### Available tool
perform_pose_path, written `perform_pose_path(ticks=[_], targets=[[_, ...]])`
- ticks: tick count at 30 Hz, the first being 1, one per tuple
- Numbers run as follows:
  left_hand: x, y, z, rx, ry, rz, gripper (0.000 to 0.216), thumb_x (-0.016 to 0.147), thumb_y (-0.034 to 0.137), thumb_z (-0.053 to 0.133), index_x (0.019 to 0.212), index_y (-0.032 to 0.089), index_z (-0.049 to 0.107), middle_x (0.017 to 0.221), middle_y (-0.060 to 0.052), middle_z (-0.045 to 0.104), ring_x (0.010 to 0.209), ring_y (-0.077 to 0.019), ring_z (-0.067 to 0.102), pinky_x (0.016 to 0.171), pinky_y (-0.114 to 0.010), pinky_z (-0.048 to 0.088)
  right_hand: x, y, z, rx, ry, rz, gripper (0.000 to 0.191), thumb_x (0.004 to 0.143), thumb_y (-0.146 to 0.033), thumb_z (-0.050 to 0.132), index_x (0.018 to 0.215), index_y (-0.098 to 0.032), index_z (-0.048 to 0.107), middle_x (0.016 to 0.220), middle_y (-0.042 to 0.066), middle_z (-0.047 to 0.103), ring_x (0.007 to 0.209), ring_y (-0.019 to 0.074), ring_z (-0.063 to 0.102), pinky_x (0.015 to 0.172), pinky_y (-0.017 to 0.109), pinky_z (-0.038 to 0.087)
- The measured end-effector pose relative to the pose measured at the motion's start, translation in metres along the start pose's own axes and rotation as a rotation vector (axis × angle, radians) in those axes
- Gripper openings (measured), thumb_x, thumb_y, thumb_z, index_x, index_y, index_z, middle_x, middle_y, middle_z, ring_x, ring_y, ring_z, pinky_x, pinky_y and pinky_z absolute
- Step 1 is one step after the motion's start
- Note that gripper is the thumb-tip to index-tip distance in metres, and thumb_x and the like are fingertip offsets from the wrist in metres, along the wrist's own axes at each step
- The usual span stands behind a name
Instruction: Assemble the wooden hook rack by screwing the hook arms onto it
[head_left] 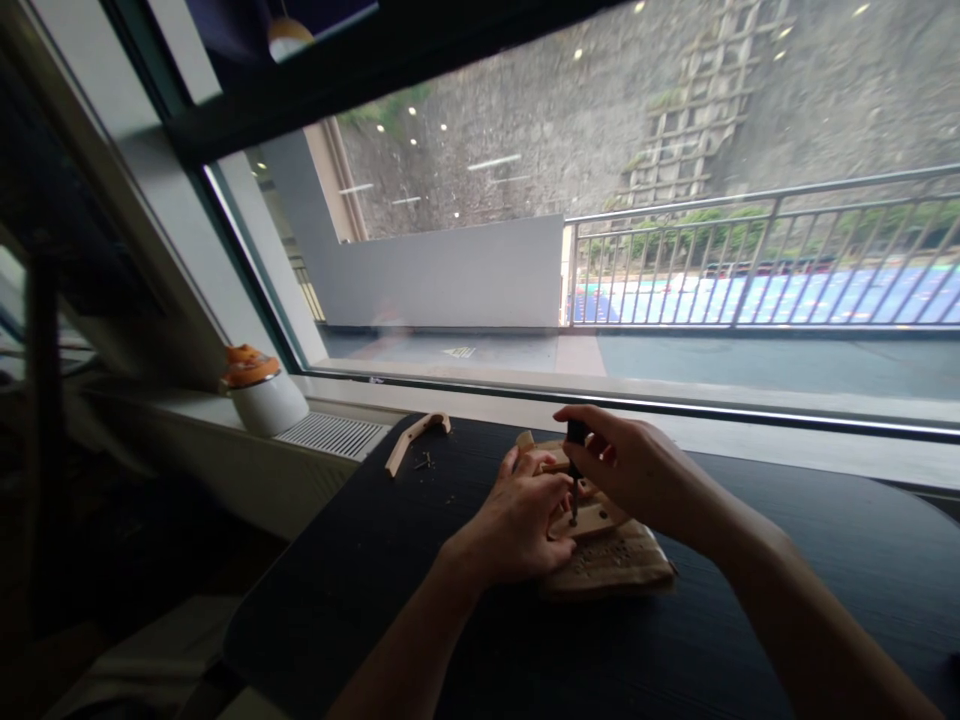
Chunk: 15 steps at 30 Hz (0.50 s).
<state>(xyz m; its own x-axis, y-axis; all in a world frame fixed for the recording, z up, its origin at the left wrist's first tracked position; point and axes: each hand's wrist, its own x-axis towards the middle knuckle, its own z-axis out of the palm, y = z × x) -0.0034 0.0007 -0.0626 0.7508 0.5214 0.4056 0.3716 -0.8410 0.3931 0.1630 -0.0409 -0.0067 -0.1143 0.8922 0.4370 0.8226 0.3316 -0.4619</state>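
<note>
My right hand (626,460) grips the dark handle of a screwdriver (575,480) from above. Its shaft points down, and the tip meets a pale wooden piece (594,520) with dark holes in it. From the left, my left hand (529,515) is wrapped round the wooden parts and holds them steady close to the tip. Beneath them lies a worn brown block or pad (611,572) marked with many small holes. A curved wooden piece (417,440) rests apart at the table's far left, with several small screws (424,461) beside it.
The black table (352,570) has rounded corners and stands against a large window. On the sill at the left is a white container with an orange top (262,390), next to a vent grille (334,434). Outside are a railing (750,265) and a rock wall.
</note>
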Motion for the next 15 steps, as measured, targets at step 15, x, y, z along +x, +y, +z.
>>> perform_pose_path(ticks=[15], targets=[[0.0018,-0.0004,0.0021,-0.002,0.003,0.006,0.023,0.064,0.018,0.068,0.084,0.022,0.057,0.113,-0.007,0.055,0.119,-0.0266,0.043,0.111,-0.049,0.017,-0.0015,-0.0027,-0.0016,0.052,-0.015,0.009,0.030,0.084,-0.032,0.049,0.110,-0.025,0.060,0.070,0.000,0.068,0.054,0.0124,0.060,0.048,0.021,0.042]])
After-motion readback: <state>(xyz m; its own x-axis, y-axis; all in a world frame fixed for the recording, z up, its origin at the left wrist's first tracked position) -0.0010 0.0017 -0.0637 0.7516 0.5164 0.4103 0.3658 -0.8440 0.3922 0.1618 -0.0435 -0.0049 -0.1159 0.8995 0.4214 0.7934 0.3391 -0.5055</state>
